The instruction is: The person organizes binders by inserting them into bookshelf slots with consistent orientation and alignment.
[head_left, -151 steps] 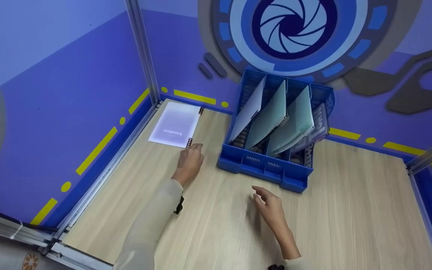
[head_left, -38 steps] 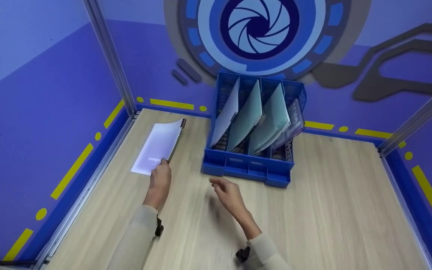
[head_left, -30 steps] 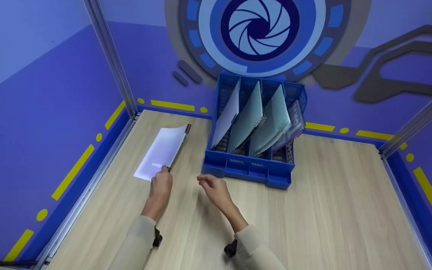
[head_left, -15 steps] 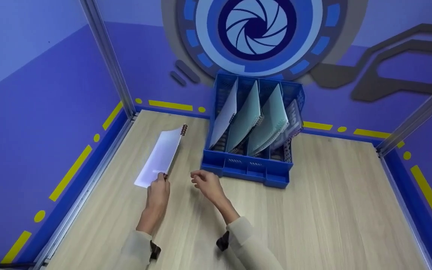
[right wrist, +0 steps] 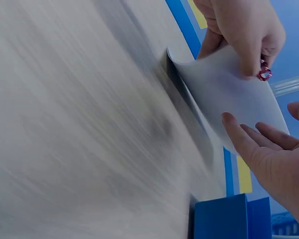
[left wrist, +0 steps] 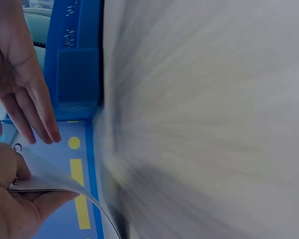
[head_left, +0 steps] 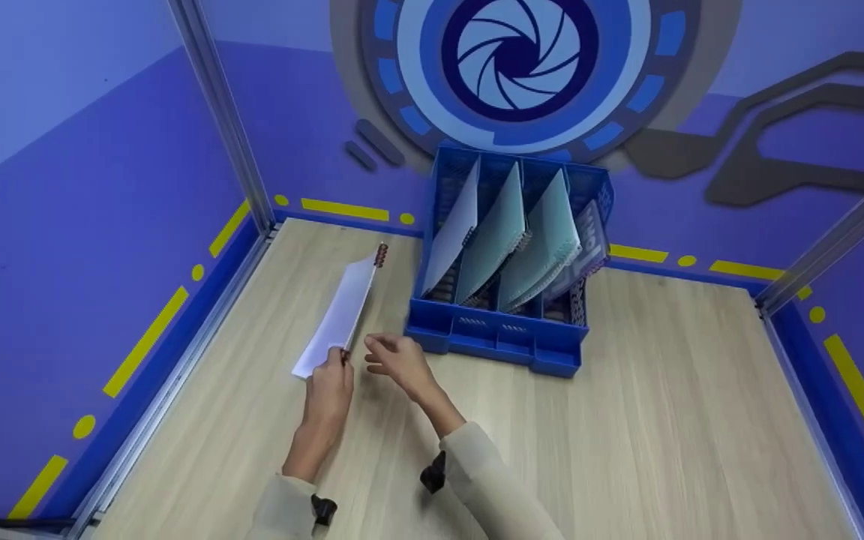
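A white spiral notebook (head_left: pixel 342 311) is tilted up from the table, its coil-bound edge raised toward the right. My left hand (head_left: pixel 329 390) pinches the near corner of it by the binding; in the left wrist view the thumb and fingers of the left hand (left wrist: pixel 12 194) clamp the curved sheets. Just right of the notebook hovers my right hand (head_left: pixel 402 364), fingers spread and slightly bent. In the right wrist view the right hand (right wrist: pixel 279 154) lies very near the notebook (right wrist: pixel 229 92); whether it touches cannot be told.
Behind the right hand stands a blue file rack (head_left: pixel 496 341) with several slots. It holds a white notebook (head_left: pixel 453 232), green-tinted notebooks (head_left: pixel 496 240) and a clear purple-lettered one (head_left: pixel 586 247). Blue-purple walls (head_left: pixel 117 187) and metal posts (head_left: pixel 222 112) bound the wooden table (head_left: pixel 627 420).
The notebook, first flat at the back left, has been gripped by my left hand, lifted at its bound edge and drawn nearer. My right hand has moved left toward it.
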{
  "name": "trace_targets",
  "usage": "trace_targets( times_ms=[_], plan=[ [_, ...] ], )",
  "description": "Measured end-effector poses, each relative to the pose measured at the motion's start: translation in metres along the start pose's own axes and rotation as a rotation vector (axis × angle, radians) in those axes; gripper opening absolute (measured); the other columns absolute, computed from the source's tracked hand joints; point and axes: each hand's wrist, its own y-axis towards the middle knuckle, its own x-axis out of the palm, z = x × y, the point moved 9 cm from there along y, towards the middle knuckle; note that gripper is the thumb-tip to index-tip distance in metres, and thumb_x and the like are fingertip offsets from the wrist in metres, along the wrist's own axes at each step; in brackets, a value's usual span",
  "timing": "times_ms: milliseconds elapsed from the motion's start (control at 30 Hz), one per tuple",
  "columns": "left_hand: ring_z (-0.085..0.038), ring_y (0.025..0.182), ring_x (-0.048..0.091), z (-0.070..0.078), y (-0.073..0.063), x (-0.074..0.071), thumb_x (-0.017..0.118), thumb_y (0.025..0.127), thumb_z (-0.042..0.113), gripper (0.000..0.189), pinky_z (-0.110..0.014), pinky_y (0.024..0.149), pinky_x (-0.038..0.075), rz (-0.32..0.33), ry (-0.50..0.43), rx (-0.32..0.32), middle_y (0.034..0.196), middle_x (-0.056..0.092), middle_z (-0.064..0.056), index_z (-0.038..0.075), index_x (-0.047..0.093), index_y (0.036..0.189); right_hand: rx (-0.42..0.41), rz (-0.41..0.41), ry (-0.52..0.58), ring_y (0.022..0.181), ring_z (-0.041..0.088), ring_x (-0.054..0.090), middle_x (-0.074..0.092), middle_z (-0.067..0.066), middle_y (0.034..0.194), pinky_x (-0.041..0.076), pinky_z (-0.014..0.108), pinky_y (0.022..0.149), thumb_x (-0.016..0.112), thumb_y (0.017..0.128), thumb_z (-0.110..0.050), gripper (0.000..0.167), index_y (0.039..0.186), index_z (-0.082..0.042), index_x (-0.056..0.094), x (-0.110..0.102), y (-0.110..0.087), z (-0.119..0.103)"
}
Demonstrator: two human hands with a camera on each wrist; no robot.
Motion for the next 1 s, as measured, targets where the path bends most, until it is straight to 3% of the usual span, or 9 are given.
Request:
trace_targets(
  times_ms=[167,300,400,567,633,767,1000],
  plan=[
    [-0.031,0.063,0.069,0.015,-0.002,0.001,0.059,0.1,0.002,0.007,-0.039,0.047,0.051,0.004,-0.027,0.043,0.078,0.068,-0.023,-0.005,0.057,0.102,0.022,-0.02,0.077,0.109,0.043,0.068,0.062,0.031,0.129,0.058,0.043,0.085,0.063,0.101,-0.025,0.05,0.135,0.011,0.056,0.002,0.003,-0.002],
    [-0.037,0.067,0.07,0.029,-0.005,0.001,0.065,0.094,-0.003,0.011,-0.043,0.051,0.053,0.039,0.015,0.15,0.078,0.067,-0.025,-0.005,0.058,0.103,0.051,-0.023,0.141,0.096,0.035,0.074,0.056,0.033,0.136,0.059,0.042,0.082,0.064,0.101,-0.028,0.066,0.148,0.011,0.04,0.001,0.004,-0.007],
    [-0.035,0.065,0.069,0.038,-0.009,0.0,0.068,0.092,-0.003,0.015,-0.042,0.051,0.053,0.07,0.063,0.212,0.077,0.066,-0.023,-0.006,0.059,0.103,0.063,-0.004,0.147,0.089,0.032,0.075,0.052,0.033,0.14,0.06,0.042,0.079,0.064,0.1,-0.029,0.074,0.152,0.011,0.03,-0.002,0.004,-0.01],
    [-0.034,0.06,0.067,0.05,-0.019,-0.001,0.071,0.091,0.0,0.018,-0.043,0.046,0.05,0.092,0.115,0.256,0.075,0.064,-0.019,-0.003,0.06,0.105,0.051,-0.005,0.135,0.082,0.027,0.074,0.058,0.038,0.127,0.061,0.041,0.073,0.062,0.1,-0.016,0.058,0.144,0.013,0.039,-0.006,0.004,-0.018],
    [-0.036,0.06,0.067,0.055,-0.023,0.003,0.07,0.091,0.001,0.018,-0.043,0.046,0.05,0.078,0.131,0.286,0.077,0.064,-0.018,-0.002,0.058,0.105,0.042,0.003,0.114,0.08,0.027,0.073,0.061,0.039,0.12,0.061,0.04,0.069,0.058,0.098,-0.006,0.047,0.138,0.013,0.044,-0.01,0.003,-0.019],
    [-0.035,0.066,0.069,0.062,-0.029,0.01,0.068,0.093,0.003,0.022,-0.043,0.049,0.053,0.02,0.142,0.335,0.089,0.066,-0.02,-0.005,0.058,0.112,0.022,0.037,0.068,0.085,0.031,0.071,0.063,0.038,0.114,0.06,0.037,0.065,0.049,0.092,0.006,0.042,0.134,0.014,0.047,-0.02,0.0,-0.02],
    [-0.04,0.103,0.07,0.056,-0.025,0.01,0.071,0.092,0.006,0.043,-0.049,0.068,0.058,-0.062,0.072,0.28,0.127,0.065,-0.023,-0.005,0.059,0.132,-0.018,0.053,0.059,0.097,0.036,0.07,0.065,0.033,0.114,0.06,0.039,0.07,0.049,0.094,0.006,0.041,0.134,0.013,0.049,-0.026,-0.001,-0.026]
  ],
)
